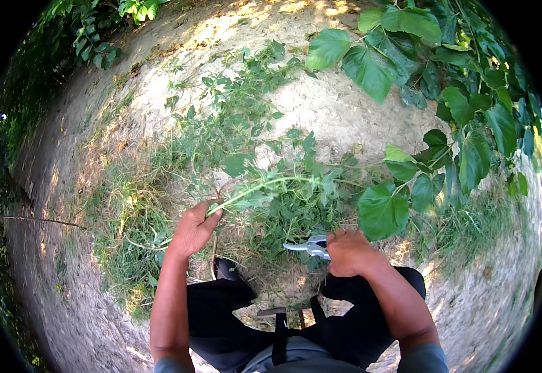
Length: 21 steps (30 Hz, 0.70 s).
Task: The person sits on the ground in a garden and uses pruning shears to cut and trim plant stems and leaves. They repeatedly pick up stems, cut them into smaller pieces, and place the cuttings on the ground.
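In the head view my left hand (pixel 196 227) grips the lower end of a pale green weed stem (pixel 261 184), which arches away to the right. My right hand (pixel 351 252) is closed around the handles of a pair of pruning shears (pixel 309 246). Their metal blades point left and stand apart from the held stem. Under and beyond both hands spreads a tangle of leafy green weeds (pixel 294 207). A thin brown stick (pixel 215 249) stands below my left hand, near my dark shoe (pixel 228 269). My right fingers are partly hidden behind the handles and a leaf.
Large-leaved branches (pixel 462 112) hang in from the right, one leaf (pixel 383 210) close to my right hand. Cut grass (pixel 128 224) lies at the left. A strip of low weeds (pixel 238 93) runs across dry bare soil (pixel 327 105). A wooden piece (pixel 272 312) lies between my legs.
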Motion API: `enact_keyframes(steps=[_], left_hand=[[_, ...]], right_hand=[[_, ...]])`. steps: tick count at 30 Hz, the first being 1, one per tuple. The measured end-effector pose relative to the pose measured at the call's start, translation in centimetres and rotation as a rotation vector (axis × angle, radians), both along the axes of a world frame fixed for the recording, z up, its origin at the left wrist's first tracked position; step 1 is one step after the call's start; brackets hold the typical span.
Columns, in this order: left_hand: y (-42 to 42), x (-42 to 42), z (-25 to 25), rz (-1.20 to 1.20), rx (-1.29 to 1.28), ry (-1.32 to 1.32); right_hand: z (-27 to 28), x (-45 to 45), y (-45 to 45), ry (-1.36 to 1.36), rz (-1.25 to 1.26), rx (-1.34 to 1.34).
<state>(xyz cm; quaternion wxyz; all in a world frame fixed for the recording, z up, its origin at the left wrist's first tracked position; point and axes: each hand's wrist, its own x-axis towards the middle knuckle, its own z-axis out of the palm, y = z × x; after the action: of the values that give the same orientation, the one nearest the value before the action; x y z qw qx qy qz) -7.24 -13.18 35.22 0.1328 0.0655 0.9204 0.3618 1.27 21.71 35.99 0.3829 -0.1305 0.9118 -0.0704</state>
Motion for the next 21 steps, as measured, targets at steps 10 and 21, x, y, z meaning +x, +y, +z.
enact_keyframes(steps=[10, 21], left_hand=[[-3.2, -0.1, 2.1, 0.434, 0.308, -0.112], [-4.9, -1.3, -4.7, 0.212, -0.049, 0.107]], right_hand=[[1.3, -0.7, 1.7, 0.090, -0.219, -0.221], [2.9, -1.9, 1.4, -0.086, -0.322, -0.611]])
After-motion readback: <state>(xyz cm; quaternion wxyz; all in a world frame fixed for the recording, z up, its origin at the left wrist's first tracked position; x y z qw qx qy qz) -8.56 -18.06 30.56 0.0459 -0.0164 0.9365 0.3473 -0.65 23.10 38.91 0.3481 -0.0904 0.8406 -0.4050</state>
